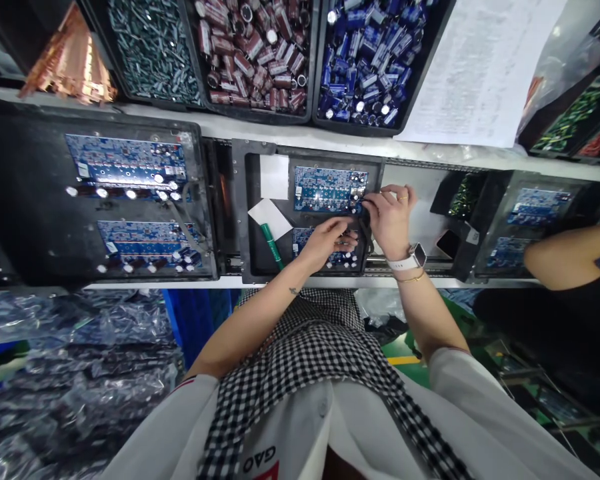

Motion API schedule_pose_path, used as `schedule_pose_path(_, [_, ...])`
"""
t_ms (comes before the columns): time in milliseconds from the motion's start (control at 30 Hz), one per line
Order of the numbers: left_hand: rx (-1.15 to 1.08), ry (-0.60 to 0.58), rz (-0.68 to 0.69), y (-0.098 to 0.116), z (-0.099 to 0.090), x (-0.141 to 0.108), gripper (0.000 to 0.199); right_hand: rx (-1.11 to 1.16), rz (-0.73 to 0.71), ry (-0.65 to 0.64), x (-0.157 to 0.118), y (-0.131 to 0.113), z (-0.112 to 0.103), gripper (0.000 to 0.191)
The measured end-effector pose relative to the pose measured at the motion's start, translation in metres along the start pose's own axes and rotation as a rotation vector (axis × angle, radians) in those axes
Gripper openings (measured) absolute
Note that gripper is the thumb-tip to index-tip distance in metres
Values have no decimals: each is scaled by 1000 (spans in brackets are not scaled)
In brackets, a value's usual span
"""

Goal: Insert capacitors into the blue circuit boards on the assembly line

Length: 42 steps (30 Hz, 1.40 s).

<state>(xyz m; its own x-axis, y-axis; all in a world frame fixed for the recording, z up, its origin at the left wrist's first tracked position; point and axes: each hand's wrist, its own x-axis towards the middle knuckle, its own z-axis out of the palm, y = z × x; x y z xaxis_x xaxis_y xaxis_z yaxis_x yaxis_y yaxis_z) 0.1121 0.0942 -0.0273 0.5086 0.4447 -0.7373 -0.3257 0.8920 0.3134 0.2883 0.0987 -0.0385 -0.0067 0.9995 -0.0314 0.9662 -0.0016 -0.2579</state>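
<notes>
In the middle of the black carrier tray (pixel 250 253) lie two blue circuit boards. My right hand (pixel 390 217) is at the right edge of the upper circuit board (pixel 325 189), thumb and fingertips pinched beside its small silver-topped parts. Whatever those fingertips hold is too small to make out. My left hand (pixel 330 243) hovers over the lower circuit board (pixel 300 239) and covers much of it. Its fingers are curled together, and what is between them cannot be made out. Round capacitor tops (pixel 347 261) show below the left fingers.
White paper slips (pixel 275 177) and a green marker (pixel 271 245) lie in the tray. Bins of brown capacitors (pixel 255 53), blue capacitors (pixel 367 60) and small dark parts (pixel 153 50) stand behind. Another tray (pixel 143 213) with boards is at left. A co-worker's arm (pixel 570 253) reaches in at right.
</notes>
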Motion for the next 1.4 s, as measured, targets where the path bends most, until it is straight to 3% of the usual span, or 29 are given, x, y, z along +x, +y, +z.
schedule_pose_path(133, [10, 49, 30, 2, 0, -2, 7, -12, 2, 7, 0, -3, 0, 23])
schedule_pose_path(267, [-7, 73, 40, 3, 1, -1, 16, -2, 5, -3, 1, -2, 1, 25])
schedule_pose_path(867, [-25, 62, 56, -2, 1, 4, 22, 167, -6, 40, -4, 10, 8, 20])
schedule_pose_path(1167, [-9, 50, 75, 0, 1, 3, 20, 76, -31, -20, -4, 3, 4, 27])
schedule_pose_path(1400, [-43, 62, 40, 2, 4, 3, 19, 44, -91, -3, -6, -1, 1, 21])
